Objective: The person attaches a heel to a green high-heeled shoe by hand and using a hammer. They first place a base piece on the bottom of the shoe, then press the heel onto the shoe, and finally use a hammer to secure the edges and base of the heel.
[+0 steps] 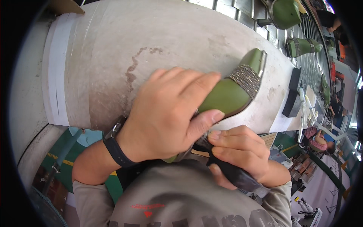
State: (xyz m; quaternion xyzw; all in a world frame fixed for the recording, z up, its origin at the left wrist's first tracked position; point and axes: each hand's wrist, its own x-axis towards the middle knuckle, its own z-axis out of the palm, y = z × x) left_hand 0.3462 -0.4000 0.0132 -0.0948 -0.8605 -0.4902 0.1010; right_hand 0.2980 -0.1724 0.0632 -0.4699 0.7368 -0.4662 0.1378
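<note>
My left hand (170,109) is wrapped over a green shoe last (227,94), its thumb pressed along the near side. A dark, glittery braided strap (245,81) crosses the last, and a thin sole runs along its edge. My right hand (242,151) grips a black-handled tool (240,174), with the fingers closed round it. The tool's working end meets the near side of the last beside my left thumb, where my hands hide most of it. The last is held at the near edge of the worktable, close to my body.
The pale, stained worktable (113,34) spreads beyond my hands. A black block (292,94) stands at its right side. More green lasts (285,15) rest on a metal slatted conveyor (242,15) behind. Other people (321,143) are further off at the right.
</note>
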